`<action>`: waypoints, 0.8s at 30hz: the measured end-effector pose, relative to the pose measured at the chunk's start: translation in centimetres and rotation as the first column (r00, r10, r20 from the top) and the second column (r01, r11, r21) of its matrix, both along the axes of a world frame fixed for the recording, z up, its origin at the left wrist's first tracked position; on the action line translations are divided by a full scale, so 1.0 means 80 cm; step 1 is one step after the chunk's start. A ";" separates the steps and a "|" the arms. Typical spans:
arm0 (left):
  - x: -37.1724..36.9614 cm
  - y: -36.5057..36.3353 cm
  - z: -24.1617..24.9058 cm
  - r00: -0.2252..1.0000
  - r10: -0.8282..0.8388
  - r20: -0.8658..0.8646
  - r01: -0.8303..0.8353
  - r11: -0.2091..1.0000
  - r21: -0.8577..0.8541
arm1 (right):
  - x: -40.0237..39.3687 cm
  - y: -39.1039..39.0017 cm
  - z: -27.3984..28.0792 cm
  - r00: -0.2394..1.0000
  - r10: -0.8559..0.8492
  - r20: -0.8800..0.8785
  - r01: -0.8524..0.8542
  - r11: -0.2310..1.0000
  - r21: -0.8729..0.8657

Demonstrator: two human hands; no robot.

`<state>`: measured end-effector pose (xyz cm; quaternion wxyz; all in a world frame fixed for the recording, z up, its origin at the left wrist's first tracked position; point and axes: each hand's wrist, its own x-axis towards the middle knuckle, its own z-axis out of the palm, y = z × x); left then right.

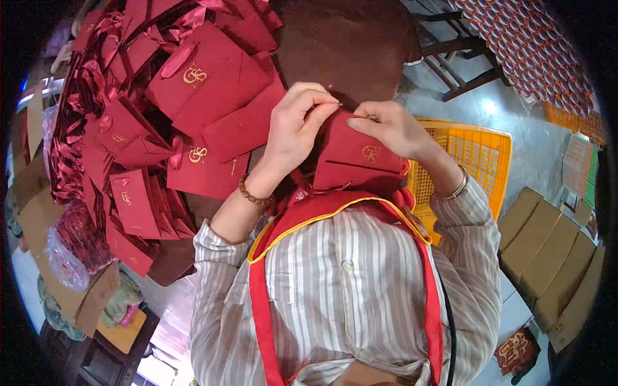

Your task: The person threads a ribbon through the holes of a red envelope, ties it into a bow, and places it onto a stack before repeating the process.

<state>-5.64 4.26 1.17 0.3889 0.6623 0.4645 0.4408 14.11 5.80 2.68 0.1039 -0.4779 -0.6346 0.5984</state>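
Observation:
A red paper gift bag (360, 151) with a gold logo is in front of my apron, its edge pointing away from me. My right hand (391, 128) is closed on the bag's far edge, thumb on the near face. Just left of it, my left hand (297, 125) is pinched at the bag's upper left corner. Whatever is between those fingertips is too small to make out. A tiny red speck (330, 86) shows beyond the fingertips, against the brown table (347, 45).
Many red gift bags (212, 71) with ribbons are heaped on the left. A yellow plastic crate (479, 154) stands at my right, with cardboard boxes (547, 244) beyond it. A wooden stool (463, 48) is at the far right, near a patterned surface (534, 45).

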 end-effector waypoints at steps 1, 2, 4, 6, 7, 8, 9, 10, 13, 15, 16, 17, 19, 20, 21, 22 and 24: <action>0.001 0.004 -0.004 0.997 -0.036 0.069 0.032 0.998 0.052 | 0.000 0.000 0.001 1.000 0.000 0.000 0.000 1.000 0.000; 0.001 0.004 -0.005 0.997 -0.035 0.068 0.031 0.998 0.052 | 0.000 0.000 0.001 1.000 -0.004 0.001 0.004 1.000 -0.014; 0.003 0.005 -0.007 0.992 -0.123 0.016 0.124 0.968 -0.218 | -0.001 0.000 0.001 1.000 -0.004 -0.002 0.004 1.000 -0.028; 0.004 0.007 -0.019 0.988 -0.145 0.048 0.151 0.968 -0.200 | 0.006 0.001 0.001 0.999 0.032 0.007 -0.032 0.999 0.033; 0.003 0.009 -0.016 0.985 -0.162 0.058 0.171 0.957 -0.234 | 0.009 0.001 0.004 1.000 0.028 0.011 -0.028 0.999 0.034; 0.004 0.009 -0.014 0.982 -0.177 0.069 0.189 0.945 -0.268 | 0.013 0.001 0.010 1.000 0.025 -0.017 -0.026 0.999 -0.031; 0.005 0.010 -0.012 0.981 -0.179 0.070 0.191 0.944 -0.268 | 0.014 0.002 0.014 0.999 0.022 -0.047 -0.027 0.995 -0.096; 0.005 0.010 -0.010 0.979 -0.191 0.067 0.202 0.946 -0.255 | 0.014 0.002 0.017 0.999 0.022 -0.047 -0.026 0.995 -0.096; 0.004 0.010 -0.010 0.979 -0.199 0.047 0.205 0.948 -0.244 | 0.014 0.002 0.018 0.998 0.063 -0.019 -0.063 0.997 -0.035; 0.004 0.009 -0.014 0.980 -0.197 0.032 0.198 0.948 -0.248 | 0.015 -0.003 0.009 0.998 0.037 -0.044 -0.035 0.998 0.059; 0.003 0.009 -0.017 0.981 -0.189 0.044 0.194 0.953 -0.234 | 0.014 -0.004 0.007 0.998 0.036 -0.045 -0.034 0.998 0.058; 0.003 0.008 -0.019 0.982 -0.180 0.055 0.188 0.957 -0.220 | 0.014 -0.004 0.005 0.998 0.037 -0.040 -0.035 0.997 0.070; 0.003 0.008 -0.015 0.984 -0.175 0.041 0.179 0.957 -0.230 | 0.014 -0.006 -0.001 0.999 0.038 -0.035 -0.035 0.996 0.081; 0.003 0.007 -0.014 0.985 -0.170 0.027 0.171 0.956 -0.237 | 0.013 -0.007 -0.006 1.000 0.009 0.000 -0.009 0.998 0.061; 0.003 0.008 -0.014 0.985 -0.171 0.027 0.172 0.956 -0.237 | 0.012 -0.007 -0.008 0.999 -0.019 0.034 0.018 0.999 0.043; 0.003 0.008 -0.015 0.985 -0.174 0.021 0.174 0.958 -0.226 | 0.011 -0.007 -0.009 0.999 -0.020 0.034 0.019 0.999 0.043; 0.002 0.007 -0.015 0.984 -0.178 0.013 0.177 0.960 -0.216 | 0.010 -0.007 -0.010 0.997 -0.048 0.063 0.050 0.998 -0.028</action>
